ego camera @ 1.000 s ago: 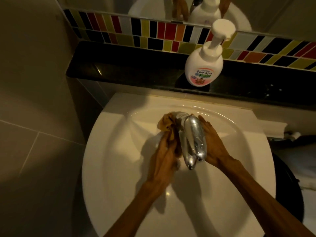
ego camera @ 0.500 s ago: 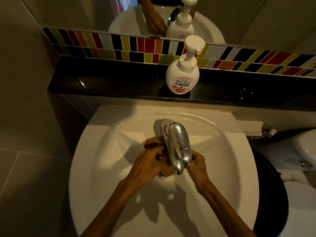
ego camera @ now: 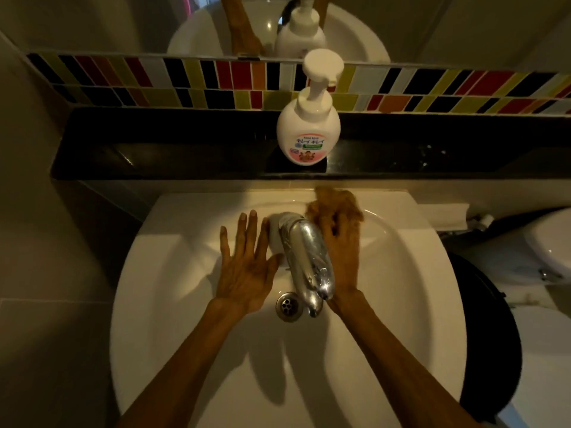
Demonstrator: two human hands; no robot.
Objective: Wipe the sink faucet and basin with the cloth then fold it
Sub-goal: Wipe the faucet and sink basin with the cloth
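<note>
Right hand [ego camera: 341, 242] presses the cloth [ego camera: 335, 205] at the faucet's [ego camera: 306, 251] far right, left hand [ego camera: 245, 267] splayed empty; best wipe firmly round the base.

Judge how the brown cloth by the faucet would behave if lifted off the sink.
The cloth lies bunched and creased under the right hand, so it probably hangs limp rather than holding shape. It looks thin, so likely light. Crumpled on the sink rim beside the faucet, it seems unlikely to slide or roll.
</note>
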